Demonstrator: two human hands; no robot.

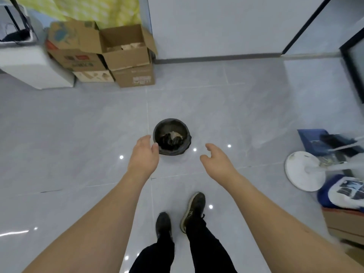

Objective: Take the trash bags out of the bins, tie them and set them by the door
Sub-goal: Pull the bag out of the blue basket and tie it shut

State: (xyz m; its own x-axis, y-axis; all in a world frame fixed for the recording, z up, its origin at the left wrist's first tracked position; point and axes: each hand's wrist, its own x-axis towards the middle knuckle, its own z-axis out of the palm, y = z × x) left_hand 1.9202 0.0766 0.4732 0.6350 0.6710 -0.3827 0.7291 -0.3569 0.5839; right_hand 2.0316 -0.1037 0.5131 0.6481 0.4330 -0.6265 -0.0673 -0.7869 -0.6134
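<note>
A small round bin (pixel 171 152) stands on the grey tiled floor ahead of my feet. A black trash bag (pixel 187 141) lines it and folds over its rim, with crumpled dark and pale trash inside. My left hand (pixel 144 153) reaches out with fingers apart, just at the bin's left rim, holding nothing. My right hand (pixel 215 160) hovers open to the right of the bin, apart from it. A second bin (pixel 18 38) with a black liner sits on a white unit at the far left.
Stacked cardboard boxes (pixel 110 56) stand at the back left against a white wall (pixel 216 26). A white fan base (pixel 304 171), blue items and a box (pixel 343 223) crowd the right edge. A dark-framed glass door (pixel 354 66) is at the far right.
</note>
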